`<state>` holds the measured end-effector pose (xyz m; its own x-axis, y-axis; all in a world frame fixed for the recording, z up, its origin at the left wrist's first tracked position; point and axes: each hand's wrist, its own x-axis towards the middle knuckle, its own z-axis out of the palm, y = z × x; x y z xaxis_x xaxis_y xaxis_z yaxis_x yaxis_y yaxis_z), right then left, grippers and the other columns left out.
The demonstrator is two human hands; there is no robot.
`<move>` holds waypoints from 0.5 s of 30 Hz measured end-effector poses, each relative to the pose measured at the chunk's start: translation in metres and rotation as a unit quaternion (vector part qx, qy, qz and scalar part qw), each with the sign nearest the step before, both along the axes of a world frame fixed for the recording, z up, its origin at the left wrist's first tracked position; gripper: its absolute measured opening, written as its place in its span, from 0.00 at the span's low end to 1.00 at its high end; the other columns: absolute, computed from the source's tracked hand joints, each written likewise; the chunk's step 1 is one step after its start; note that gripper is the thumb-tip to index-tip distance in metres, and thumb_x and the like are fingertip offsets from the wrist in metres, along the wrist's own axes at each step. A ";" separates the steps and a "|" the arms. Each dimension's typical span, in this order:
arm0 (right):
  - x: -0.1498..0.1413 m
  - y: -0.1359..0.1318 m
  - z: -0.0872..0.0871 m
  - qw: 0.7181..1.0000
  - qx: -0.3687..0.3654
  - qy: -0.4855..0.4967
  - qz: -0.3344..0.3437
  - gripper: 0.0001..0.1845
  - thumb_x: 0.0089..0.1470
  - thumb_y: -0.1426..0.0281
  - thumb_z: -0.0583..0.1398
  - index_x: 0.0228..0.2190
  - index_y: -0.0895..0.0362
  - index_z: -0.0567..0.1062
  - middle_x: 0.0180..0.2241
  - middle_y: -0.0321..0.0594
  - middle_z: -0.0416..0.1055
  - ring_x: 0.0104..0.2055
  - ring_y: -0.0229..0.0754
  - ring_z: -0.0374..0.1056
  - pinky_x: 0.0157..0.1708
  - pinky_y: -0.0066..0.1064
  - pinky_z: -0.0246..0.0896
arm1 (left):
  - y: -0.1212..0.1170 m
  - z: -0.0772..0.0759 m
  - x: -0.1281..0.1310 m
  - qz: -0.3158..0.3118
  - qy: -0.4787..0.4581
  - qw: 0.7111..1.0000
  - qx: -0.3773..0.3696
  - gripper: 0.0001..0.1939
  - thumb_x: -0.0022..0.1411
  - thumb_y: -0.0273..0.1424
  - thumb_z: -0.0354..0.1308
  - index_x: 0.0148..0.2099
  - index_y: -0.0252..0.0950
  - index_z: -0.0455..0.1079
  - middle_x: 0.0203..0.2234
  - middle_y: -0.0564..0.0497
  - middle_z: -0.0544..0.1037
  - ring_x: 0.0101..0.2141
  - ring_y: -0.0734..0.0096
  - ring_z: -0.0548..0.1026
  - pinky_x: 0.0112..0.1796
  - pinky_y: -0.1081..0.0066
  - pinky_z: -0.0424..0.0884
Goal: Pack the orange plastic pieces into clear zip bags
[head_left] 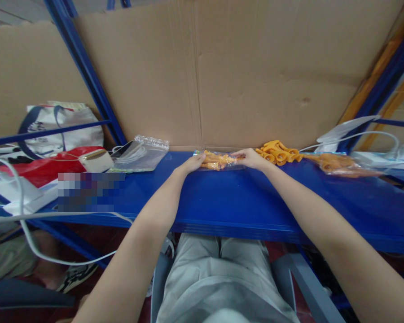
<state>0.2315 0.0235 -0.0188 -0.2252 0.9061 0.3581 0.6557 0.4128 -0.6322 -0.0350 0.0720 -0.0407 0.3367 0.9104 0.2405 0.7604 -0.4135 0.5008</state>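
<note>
On the blue shelf (222, 202), close to the cardboard at its back, lies a clear plastic bag (220, 160) with orange-yellow plastic pieces inside. My left hand (194, 162) grips the bag's left end, thumb on top. At the other end my right hand (251, 159) has its fingers closed on the bag; the fingertips are partly hidden. Just right of that hand sits a pile of loose orange-yellow plastic pieces (278, 152) with round cup-like ends. Farther right lies another clear bag (340, 164) holding similar orange pieces.
A zip bag (144, 153) with a white cable, a red bag (54, 166), a white case (96, 160) and a cloth tote (63, 125) lie at the left. A white cable (23, 224) hangs over the front edge. Blue posts (87, 76) frame both sides. Another person's leg shows lower left.
</note>
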 end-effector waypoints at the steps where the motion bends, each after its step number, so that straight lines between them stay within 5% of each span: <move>1: 0.000 0.000 -0.001 1.000 -0.003 0.016 -0.009 0.18 0.45 0.78 0.65 0.41 0.60 0.82 0.38 0.42 0.80 0.37 0.42 0.75 0.42 0.32 0.71 | 0.001 -0.001 0.000 -0.001 -0.007 1.000 0.000 0.32 0.69 0.49 0.38 0.62 0.36 0.67 0.61 0.49 0.66 0.64 0.63 0.60 0.63 0.67 0.53; 7: -0.003 -0.001 -0.004 0.994 -0.023 0.102 -0.027 0.13 0.44 0.81 0.65 0.35 0.61 0.82 0.35 0.43 0.80 0.34 0.39 0.74 0.42 0.32 0.70 | 0.005 -0.004 -0.001 -0.006 -0.036 0.999 0.005 0.31 0.68 0.50 0.41 0.60 0.34 0.69 0.60 0.46 0.68 0.63 0.61 0.61 0.63 0.68 0.53; 15: -0.007 0.002 -0.008 0.995 -0.006 0.086 -0.049 0.07 0.44 0.82 0.64 0.26 0.60 0.80 0.28 0.39 0.78 0.34 0.41 0.73 0.42 0.33 0.69 | 0.004 -0.003 -0.001 0.006 -0.031 0.999 -0.003 0.27 0.69 0.43 0.43 0.59 0.33 0.69 0.60 0.45 0.68 0.63 0.62 0.62 0.63 0.68 0.52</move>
